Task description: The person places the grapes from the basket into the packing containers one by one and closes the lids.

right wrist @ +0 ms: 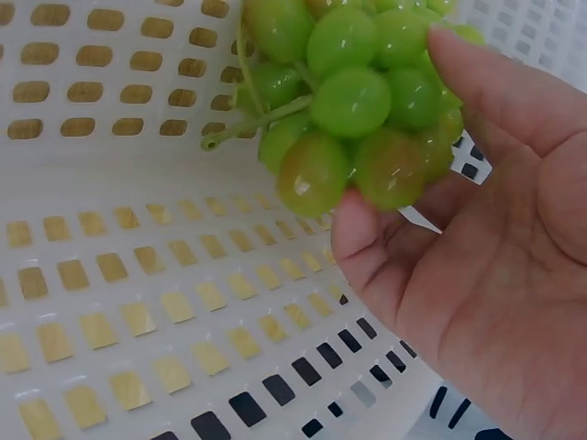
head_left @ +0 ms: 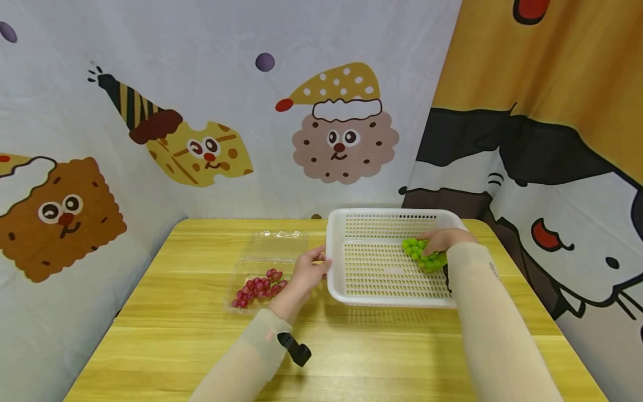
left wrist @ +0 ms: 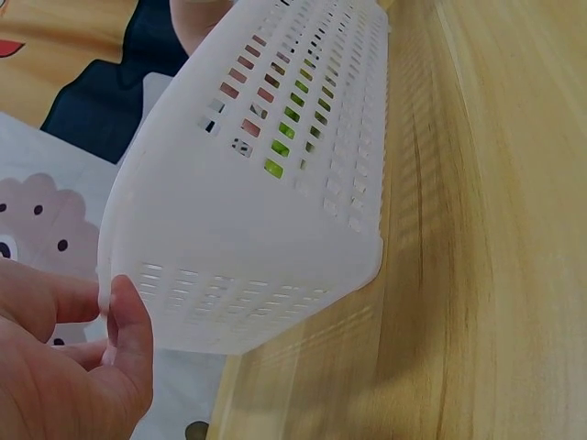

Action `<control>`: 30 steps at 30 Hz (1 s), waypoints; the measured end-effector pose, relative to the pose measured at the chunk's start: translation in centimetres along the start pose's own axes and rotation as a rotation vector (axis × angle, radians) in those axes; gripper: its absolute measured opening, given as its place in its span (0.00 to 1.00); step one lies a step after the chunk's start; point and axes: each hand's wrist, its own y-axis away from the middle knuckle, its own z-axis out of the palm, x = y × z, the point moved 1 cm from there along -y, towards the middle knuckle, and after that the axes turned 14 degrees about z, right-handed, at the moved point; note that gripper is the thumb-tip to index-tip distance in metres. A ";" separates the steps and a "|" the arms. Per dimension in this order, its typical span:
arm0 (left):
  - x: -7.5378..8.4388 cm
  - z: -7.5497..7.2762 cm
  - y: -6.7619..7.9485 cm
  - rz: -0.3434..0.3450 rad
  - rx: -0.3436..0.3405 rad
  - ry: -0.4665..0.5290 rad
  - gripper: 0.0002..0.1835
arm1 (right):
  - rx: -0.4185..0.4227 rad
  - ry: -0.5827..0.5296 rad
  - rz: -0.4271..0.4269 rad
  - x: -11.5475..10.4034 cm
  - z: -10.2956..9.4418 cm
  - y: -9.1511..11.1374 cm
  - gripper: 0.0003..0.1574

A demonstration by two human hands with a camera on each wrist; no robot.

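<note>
green grapes gripped inside a basket that we hold by its rim

in the right end of the white, rectangular, slotted plastic basket [head_left: 392,302], our right hand [head_left: 443,240] curls fingers and thumb around the plump, glossy bunch of green grapes [head_left: 413,249]; holding the berries rather than the thin green stem [right wrist: 268,119] probably spreads the pressure. we cannot tell whether the bunch bears on the basket's floor. at the opposite end, our left hand [head_left: 307,272] pinches the rim [left wrist: 106,243] between thumb and fingers, likely to keep so light a basket from sliding on the yellow wood-grained table [head_left: 361,357]. beside that hand, a dark red bunch of grapes [head_left: 258,288] lies in a clear plastic clamshell box [head_left: 248,271], its lid [head_left: 278,246] folded back, leaving the fruit within easy reach.
</note>
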 end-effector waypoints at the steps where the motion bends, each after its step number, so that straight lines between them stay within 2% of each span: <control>1: 0.0 0.0 0.0 -0.001 0.001 -0.001 0.24 | -0.007 -0.018 0.017 0.1 0.0 -0.1 0.44; 4: 0.1 0.0 0.1 -0.011 0.003 0.003 0.24 | -0.021 -0.062 0.046 0.2 0.1 -0.5 0.45; 11: -0.1 -0.1 0.0 -0.016 0.007 0.002 0.24 | -0.013 -0.044 0.007 0.3 0.7 -0.8 0.49; 18: 0.2 0.0 0.0 -0.025 -0.004 0.019 0.24 | 0.003 -0.050 -0.002 0.2 1.1 -1.1 0.49; 24: 2.1 -0.2 0.8 -0.029 -0.022 0.014 0.24 | -0.013 -0.057 -0.024 0.0 1.1 -1.3 0.47; 27: 3.1 -0.2 1.4 -0.025 -0.025 0.008 0.24 | 0.010 -0.052 0.010 0.0 1.0 -1.3 0.47; 30: 3.4 -0.1 1.6 -0.018 -0.026 0.016 0.24 | 0.034 -0.035 0.030 -0.2 1.0 -1.1 0.46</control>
